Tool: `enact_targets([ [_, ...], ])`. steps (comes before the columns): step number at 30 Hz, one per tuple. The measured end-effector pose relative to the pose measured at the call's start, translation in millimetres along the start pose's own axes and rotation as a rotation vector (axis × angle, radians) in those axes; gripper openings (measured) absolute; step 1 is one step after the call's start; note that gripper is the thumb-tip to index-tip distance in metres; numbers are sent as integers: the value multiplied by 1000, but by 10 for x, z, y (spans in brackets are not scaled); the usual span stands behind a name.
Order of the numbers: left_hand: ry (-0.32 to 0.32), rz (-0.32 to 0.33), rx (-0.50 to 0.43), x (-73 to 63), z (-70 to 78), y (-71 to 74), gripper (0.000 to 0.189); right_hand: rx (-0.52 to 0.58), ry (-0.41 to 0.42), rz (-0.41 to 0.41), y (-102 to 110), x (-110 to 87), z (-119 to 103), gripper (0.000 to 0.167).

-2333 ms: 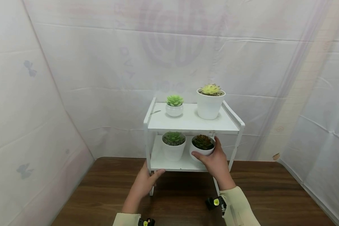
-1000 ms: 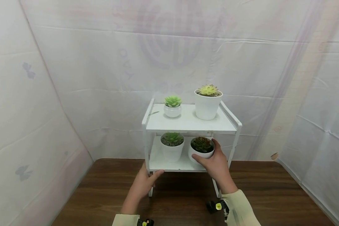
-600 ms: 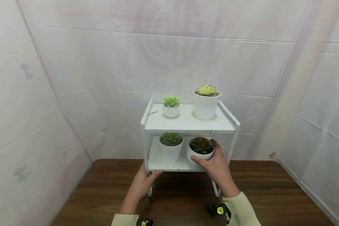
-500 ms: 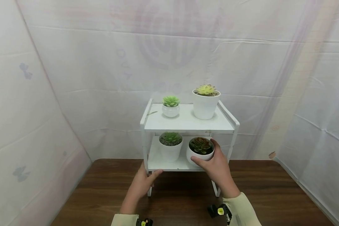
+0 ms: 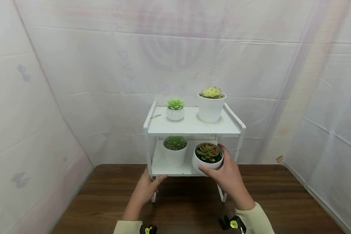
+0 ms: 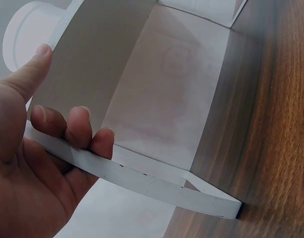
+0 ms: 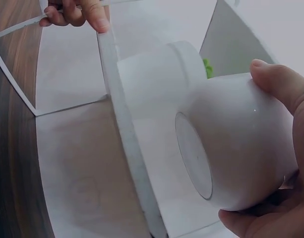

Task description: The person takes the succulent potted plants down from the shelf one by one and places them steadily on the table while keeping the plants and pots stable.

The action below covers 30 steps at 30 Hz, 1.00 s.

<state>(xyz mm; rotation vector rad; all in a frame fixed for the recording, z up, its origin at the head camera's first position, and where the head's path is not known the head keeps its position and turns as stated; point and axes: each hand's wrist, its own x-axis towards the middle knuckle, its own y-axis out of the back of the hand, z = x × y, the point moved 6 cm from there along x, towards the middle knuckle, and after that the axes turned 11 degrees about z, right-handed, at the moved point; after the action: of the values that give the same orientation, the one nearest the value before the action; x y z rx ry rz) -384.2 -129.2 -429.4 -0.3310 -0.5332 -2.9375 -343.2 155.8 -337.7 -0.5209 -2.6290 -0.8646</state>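
Observation:
A white two-tier shelf stand (image 5: 193, 129) stands on the wooden table. My right hand (image 5: 228, 174) holds a round white pot with a reddish-green succulent (image 5: 208, 152) at the front right of the lower tier. In the right wrist view the underside of this pot (image 7: 194, 156) shows, with thumb and fingers on opposite sides. My left hand (image 5: 144, 188) grips the stand's front left leg; in the left wrist view its fingers (image 6: 78, 126) curl round that leg, the thumb lying along the lower tier's edge.
A taller white pot with a green succulent (image 5: 175, 156) sits left on the lower tier. Above it, a small potted succulent (image 5: 175, 113) and a larger pot with a yellow-green one (image 5: 209, 109) share the top tier. Pale sheeting (image 5: 105, 81) hangs behind and beside the table (image 5: 105, 191).
The right hand has brought the reddish succulent's pot forward to the lower tier's front edge, tipping its top toward me. The left hand keeps its grip on the leg. The whole view has shifted slightly.

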Motion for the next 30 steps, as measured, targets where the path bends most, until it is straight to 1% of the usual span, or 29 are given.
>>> enact_targets([
  [9, 9, 6, 10, 7, -18, 6, 77, -33, 29, -17, 119, -85, -61, 106],
  [15, 3, 11, 17, 8, -13, 7, 78, -54, 50, -28, 200, -141, -85, 102],
  [19, 2, 14, 21, 7, -4, 7, 77, -59, 64, -44, 253, -180, -76, 100],
  [26, 3, 13, 19, 10, 0, 1, 79, -68, 115, -69, 329, -241, -43, 98],
  [30, 4, 13, 11, 4, -5, -1, 78, -63, 122, -83, 364, -262, -2, 98],
])
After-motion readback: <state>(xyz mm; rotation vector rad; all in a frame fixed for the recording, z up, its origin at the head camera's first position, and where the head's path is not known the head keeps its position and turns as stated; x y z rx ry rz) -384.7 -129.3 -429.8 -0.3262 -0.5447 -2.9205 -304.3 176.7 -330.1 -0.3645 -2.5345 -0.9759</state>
